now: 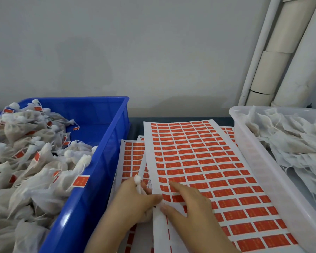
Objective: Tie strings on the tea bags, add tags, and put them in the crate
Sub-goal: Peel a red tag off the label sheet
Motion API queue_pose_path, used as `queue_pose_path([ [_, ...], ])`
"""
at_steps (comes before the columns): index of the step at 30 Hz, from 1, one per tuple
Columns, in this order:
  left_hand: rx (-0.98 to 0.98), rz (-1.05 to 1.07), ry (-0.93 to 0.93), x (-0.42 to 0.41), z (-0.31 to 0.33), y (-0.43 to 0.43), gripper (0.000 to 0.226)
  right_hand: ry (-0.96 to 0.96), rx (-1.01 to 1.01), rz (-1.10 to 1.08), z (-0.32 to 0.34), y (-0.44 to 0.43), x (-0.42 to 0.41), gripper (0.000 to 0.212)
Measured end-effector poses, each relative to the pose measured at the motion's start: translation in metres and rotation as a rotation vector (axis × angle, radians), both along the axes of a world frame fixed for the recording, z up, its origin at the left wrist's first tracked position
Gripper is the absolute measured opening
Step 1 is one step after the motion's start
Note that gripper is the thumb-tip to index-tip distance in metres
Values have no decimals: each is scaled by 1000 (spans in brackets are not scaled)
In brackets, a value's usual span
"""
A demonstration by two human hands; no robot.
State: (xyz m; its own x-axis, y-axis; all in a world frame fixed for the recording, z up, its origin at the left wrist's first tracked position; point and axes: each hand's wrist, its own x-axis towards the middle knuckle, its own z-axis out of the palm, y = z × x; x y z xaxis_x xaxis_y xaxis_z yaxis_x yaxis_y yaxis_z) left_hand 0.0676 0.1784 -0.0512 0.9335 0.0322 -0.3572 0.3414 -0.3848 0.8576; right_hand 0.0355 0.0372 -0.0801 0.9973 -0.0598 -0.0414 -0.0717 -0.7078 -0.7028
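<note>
Head view: a blue crate [106, 143] on the left is heaped with tied tea bags [35, 161] that carry red tags, piled highest toward its left side; the blue floor shows bare at its far right corner. On the right, a translucent white tray [254, 152] holds a loose heap of untagged mesh bags [290, 143]. Between the two lies a top sheet of red tag stickers [199, 152], fanned over more sheets [130, 157]; its right edge touches the tray wall. The left hand [135, 199] is curled round one tea bag [138, 180], whose bunched top pokes out between the fingers, at the top sheet's left edge. The right hand [190, 203] lies on the sheet with fingers straight and spread, gripping nothing. A narrow dark strip of table [135, 128] runs between the crate and the sheets.
</note>
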Motion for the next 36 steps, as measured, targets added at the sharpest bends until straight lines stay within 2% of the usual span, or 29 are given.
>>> queue_pose_path([
  [3, -115, -59, 69, -2, 6, 0, 27, 0, 133, -15, 6, -3, -2, 58],
  [8, -118, -87, 31, -4, 12, -3, 30, -37, 234, -55, 15, -13, -3, 35],
  [16, -119, -108, -37, -6, 14, -8, 28, -106, 298, -70, 18, -17, -6, 17],
  [23, -162, -103, -20, -4, 14, -7, 22, -63, 426, -9, 24, -24, -7, 12],
  [29, -159, -93, -5, -7, 17, -8, 22, -131, 356, -52, 22, -28, -6, 18],
  [34, -143, -98, -49, -9, 15, -8, 21, -217, 255, -16, 23, -23, -7, 8],
  [36, -143, -101, -61, -9, 14, -8, 22, -254, 227, -11, 22, -24, -7, 11],
])
